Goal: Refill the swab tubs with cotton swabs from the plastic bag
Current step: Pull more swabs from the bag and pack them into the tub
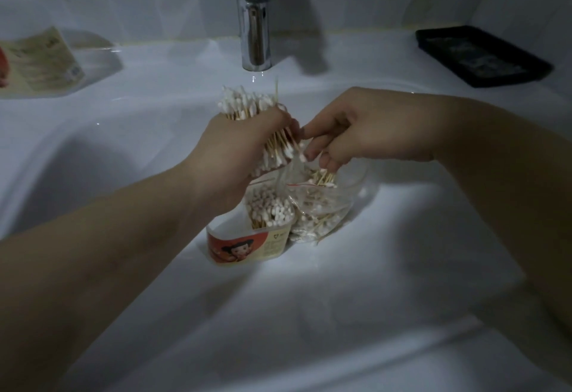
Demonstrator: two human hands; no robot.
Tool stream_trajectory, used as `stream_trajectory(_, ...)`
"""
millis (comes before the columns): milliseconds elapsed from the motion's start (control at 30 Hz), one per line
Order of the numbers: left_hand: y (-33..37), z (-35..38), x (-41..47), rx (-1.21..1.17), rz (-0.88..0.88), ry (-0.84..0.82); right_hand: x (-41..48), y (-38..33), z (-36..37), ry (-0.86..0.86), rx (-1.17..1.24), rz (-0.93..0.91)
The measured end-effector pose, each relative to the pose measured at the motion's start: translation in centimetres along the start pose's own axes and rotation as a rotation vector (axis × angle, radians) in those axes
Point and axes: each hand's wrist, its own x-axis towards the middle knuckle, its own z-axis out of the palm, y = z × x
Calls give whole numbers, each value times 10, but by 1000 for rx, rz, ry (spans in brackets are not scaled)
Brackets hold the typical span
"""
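Head view of a white sink [356,298] with the swab tub [247,247] standing in its basin; all positions are given relative to this tub.

The tub is clear, carries a red and cream label on its near wall, and is open at the top. It is partly filled with upright cotton swabs [270,209] on its right side.

Touching the tub's right side lies the plastic bag [320,209]. It is transparent, its mouth is open, and loose swabs lie inside.

Directly above the tub, the left hand [244,147] grips a thick bundle of swabs [244,103]. Its fingers are wrapped round the middle of the bundle, and cotton tips protrude beyond the hand at both ends.

Above and right of the tub, over the mouth of the bag, the right hand [356,131] has its fingers curled downward. Its fingertips meet the lower end of the bundle, but whether they pinch any swabs cannot be told.

Behind the tub rises a chrome faucet [255,20]. Far left of the tub, on the sink rim, stands a second labelled tub [46,63]. Far right and behind the tub, a black tray [483,55] rests on the rim.
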Motion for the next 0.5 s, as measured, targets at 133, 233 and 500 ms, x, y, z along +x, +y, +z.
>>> stream_trajectory(133, 2, 2, 0, -53, -13, -5, -1, 1, -1, 130, -19, -39)
stream_trajectory(233, 2, 2, -1, -36, -24, -34, 1, 0, 2, 201, 108, -44)
stream_trajectory(500, 3, 0, -3, -1, -30, -146, 0, -6, 2, 252, 421, -43)
